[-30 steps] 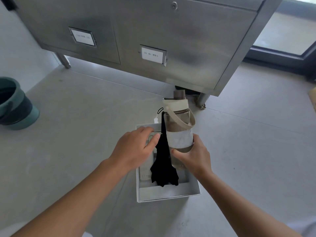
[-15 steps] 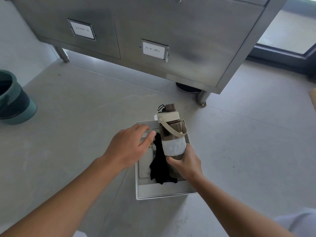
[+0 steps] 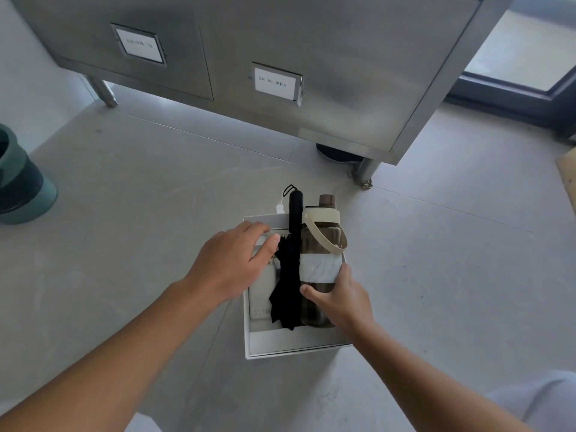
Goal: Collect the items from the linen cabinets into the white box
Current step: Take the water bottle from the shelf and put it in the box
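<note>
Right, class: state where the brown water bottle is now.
In the head view, the water bottle lies along the right side of the white box, just right of the black umbrella, gripped near its base by the right hand.

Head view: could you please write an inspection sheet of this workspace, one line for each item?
Surface: grey floor, bearing the white box.
Job's things: water bottle, black folded umbrella and a flat pale pack are in the box; bottle cap and umbrella handle pass its far rim.
Clutter: green bucket at left.
Grippers: left hand flat on the pack; right hand grips the bottle.
Cables: nothing seen.
Surroundings: steel cabinet, doors shut.
</note>
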